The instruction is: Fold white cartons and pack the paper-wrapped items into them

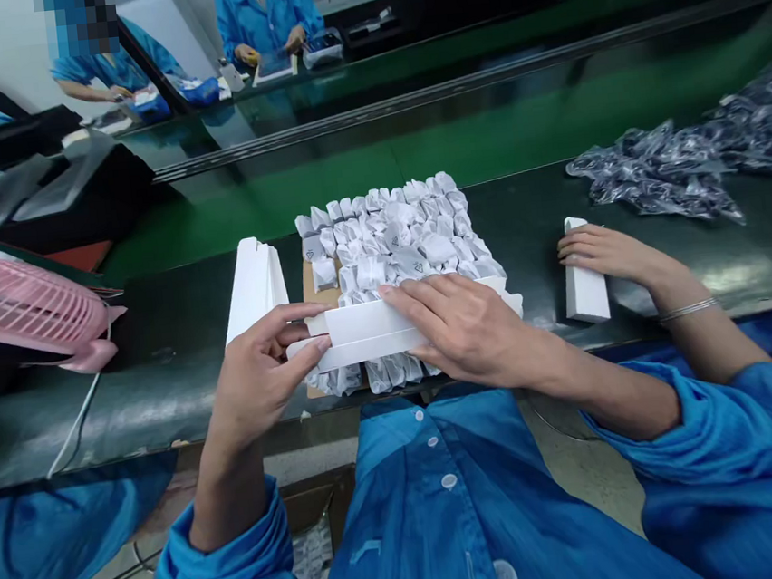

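Note:
Between my two hands is a long white carton (373, 332), its end flaps sticking out at both ends. My left hand (267, 365) pinches the left end, thumb in front and fingers behind. Laid over the carton's right half, my right hand (468, 327) presses its fingers on the top and front. Beneath and behind the carton, rows of small items in white wrapping (398, 234) cover a brown cardboard sheet (315, 301). A stack of flat white cartons (254, 288) lies just beyond my left hand.
At the right, a co-worker's hand (605, 255) rests on an upright white box (586, 293). Clear plastic-wrapped parts (667, 162) lie behind it. A pink fan (25, 306) stands at the left with its cord on the dark bench (175, 364). More people in blue work across the green line.

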Demonstrator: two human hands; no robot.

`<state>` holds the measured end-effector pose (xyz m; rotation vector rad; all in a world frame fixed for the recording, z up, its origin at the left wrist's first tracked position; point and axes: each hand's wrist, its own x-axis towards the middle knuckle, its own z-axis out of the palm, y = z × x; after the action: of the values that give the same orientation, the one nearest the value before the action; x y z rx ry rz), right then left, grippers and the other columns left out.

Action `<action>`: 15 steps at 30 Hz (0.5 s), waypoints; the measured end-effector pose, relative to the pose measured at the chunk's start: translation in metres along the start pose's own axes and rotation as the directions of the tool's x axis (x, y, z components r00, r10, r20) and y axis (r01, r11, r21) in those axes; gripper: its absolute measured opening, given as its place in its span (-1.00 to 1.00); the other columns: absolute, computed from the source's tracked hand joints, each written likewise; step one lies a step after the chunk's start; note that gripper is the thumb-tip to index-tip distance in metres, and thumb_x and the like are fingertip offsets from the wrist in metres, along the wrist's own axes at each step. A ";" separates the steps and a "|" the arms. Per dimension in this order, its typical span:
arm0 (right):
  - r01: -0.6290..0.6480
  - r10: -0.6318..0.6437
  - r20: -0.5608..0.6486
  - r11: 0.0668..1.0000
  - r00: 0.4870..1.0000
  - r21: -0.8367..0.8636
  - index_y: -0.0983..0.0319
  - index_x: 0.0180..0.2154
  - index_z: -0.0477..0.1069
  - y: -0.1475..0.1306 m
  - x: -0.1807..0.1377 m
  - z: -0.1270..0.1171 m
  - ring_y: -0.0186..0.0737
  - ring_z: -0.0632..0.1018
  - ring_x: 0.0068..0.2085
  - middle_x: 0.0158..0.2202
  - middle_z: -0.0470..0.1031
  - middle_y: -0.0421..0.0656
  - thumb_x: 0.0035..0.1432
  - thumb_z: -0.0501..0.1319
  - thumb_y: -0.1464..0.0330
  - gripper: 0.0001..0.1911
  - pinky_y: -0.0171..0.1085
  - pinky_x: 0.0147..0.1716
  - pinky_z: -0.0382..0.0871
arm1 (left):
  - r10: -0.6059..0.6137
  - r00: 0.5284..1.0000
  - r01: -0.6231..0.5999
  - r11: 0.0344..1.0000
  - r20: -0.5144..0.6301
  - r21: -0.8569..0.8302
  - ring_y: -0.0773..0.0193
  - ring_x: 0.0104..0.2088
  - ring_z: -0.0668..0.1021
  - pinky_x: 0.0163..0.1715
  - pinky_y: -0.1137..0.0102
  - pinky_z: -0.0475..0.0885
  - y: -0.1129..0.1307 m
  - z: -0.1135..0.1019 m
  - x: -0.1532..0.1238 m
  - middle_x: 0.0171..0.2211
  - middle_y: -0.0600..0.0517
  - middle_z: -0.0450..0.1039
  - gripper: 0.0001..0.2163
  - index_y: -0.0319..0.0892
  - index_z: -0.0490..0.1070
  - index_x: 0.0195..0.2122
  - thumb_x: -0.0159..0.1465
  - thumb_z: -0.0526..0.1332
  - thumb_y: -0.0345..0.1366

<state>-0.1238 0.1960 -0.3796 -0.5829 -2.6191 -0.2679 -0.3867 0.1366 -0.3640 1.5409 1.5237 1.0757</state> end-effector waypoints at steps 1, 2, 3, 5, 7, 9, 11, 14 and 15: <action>-0.004 0.004 0.001 1.000 1.000 -0.006 0.55 0.21 0.21 -0.001 -0.001 0.000 0.09 0.50 -0.07 0.02 0.47 0.21 0.29 0.16 0.33 -0.43 -0.03 -0.15 0.44 | 0.018 1.000 -0.018 1.000 -0.016 0.008 0.28 -0.42 0.62 -0.52 0.51 0.49 -0.001 0.004 0.001 -0.36 0.01 0.62 -0.71 -0.14 0.56 -0.11 0.13 0.41 -0.27; -0.007 0.007 0.002 1.000 1.000 -0.012 0.55 0.21 0.22 -0.001 -0.002 -0.001 0.09 0.51 -0.07 0.02 0.48 0.21 0.29 0.16 0.33 -0.44 -0.03 -0.14 0.44 | 0.032 0.999 -0.031 0.999 -0.031 0.012 0.30 -0.41 0.62 -0.50 0.52 0.50 -0.002 0.007 0.001 -0.34 0.02 0.62 -0.74 -0.13 0.57 -0.14 0.13 0.41 -0.29; -0.010 0.010 0.006 1.000 1.000 -0.019 0.55 0.21 0.22 -0.002 -0.003 -0.001 0.09 0.51 -0.08 0.02 0.48 0.20 0.29 0.16 0.34 -0.45 -0.03 -0.14 0.44 | 0.041 0.998 -0.041 0.999 -0.042 0.011 0.31 -0.39 0.62 -0.49 0.53 0.50 -0.003 0.010 0.002 -0.32 0.02 0.62 -0.77 -0.12 0.58 -0.16 0.13 0.41 -0.31; -0.019 0.019 0.018 0.999 1.000 -0.041 0.56 0.20 0.23 -0.004 -0.005 0.000 0.09 0.52 -0.08 0.02 0.48 0.21 0.30 0.14 0.38 -0.48 -0.04 -0.16 0.45 | 0.053 0.997 -0.053 0.999 -0.055 0.001 0.31 -0.34 0.63 -0.46 0.53 0.51 -0.006 0.015 0.004 -0.28 0.04 0.62 -0.80 -0.10 0.59 -0.20 0.12 0.40 -0.35; -0.021 0.023 0.023 0.998 0.999 -0.064 0.55 0.17 0.27 -0.007 -0.006 0.001 0.07 0.53 -0.09 0.00 0.50 0.20 0.30 0.10 0.44 -0.54 -0.06 -0.19 0.46 | 0.067 0.995 -0.064 0.997 -0.079 0.042 0.33 -0.35 0.61 -0.47 0.55 0.49 -0.008 0.017 0.005 -0.31 0.07 0.61 -0.84 -0.09 0.60 -0.26 0.12 0.36 -0.40; -0.012 0.012 0.001 0.996 1.000 -0.084 0.53 0.11 0.33 -0.009 -0.007 0.003 0.03 0.56 -0.11 -0.07 0.55 0.16 0.31 0.07 0.50 -0.62 -0.10 -0.23 0.47 | 0.083 0.991 -0.069 0.990 -0.107 0.126 0.39 -0.46 0.56 -0.55 0.59 0.42 -0.007 0.014 0.007 -0.42 0.10 0.58 -0.87 -0.11 0.60 -0.35 0.12 0.31 -0.46; -0.002 -0.001 -0.031 0.996 1.000 -0.090 0.50 0.05 0.38 -0.011 -0.008 0.003 -0.02 0.58 -0.13 -0.13 0.58 0.11 0.31 0.05 0.53 -0.68 -0.14 -0.25 0.47 | 0.085 0.990 -0.064 0.981 -0.111 0.183 0.43 -0.56 0.49 -0.65 0.59 0.33 -0.005 0.008 0.007 -0.52 0.12 0.53 -0.89 -0.14 0.58 -0.44 0.10 0.29 -0.48; -0.080 0.068 -0.111 0.992 0.991 -0.100 0.50 0.08 0.36 -0.007 -0.009 0.001 -0.03 0.59 -0.14 -0.11 0.58 0.11 0.33 0.08 0.49 -0.66 -0.15 -0.26 0.48 | 0.127 0.968 -0.125 0.992 -0.217 0.024 0.39 -0.60 0.50 -0.67 0.52 0.38 0.000 0.006 0.001 -0.47 0.12 0.56 -0.84 -0.11 0.57 -0.24 0.13 0.33 -0.39; -0.143 0.125 -0.158 0.984 0.979 -0.107 0.50 0.10 0.35 -0.005 -0.008 0.001 -0.01 0.59 -0.15 -0.09 0.58 0.13 0.34 0.10 0.45 -0.64 -0.14 -0.27 0.48 | 0.166 0.931 -0.193 0.980 -0.326 -0.053 0.35 -0.58 0.53 -0.64 0.48 0.43 0.002 0.010 -0.003 -0.43 0.12 0.57 -0.78 -0.08 0.54 -0.13 0.17 0.33 -0.33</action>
<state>-0.1200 0.1893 -0.3848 -0.7464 -2.4185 -0.4102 -0.3770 0.1342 -0.3664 1.5239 1.5442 1.5395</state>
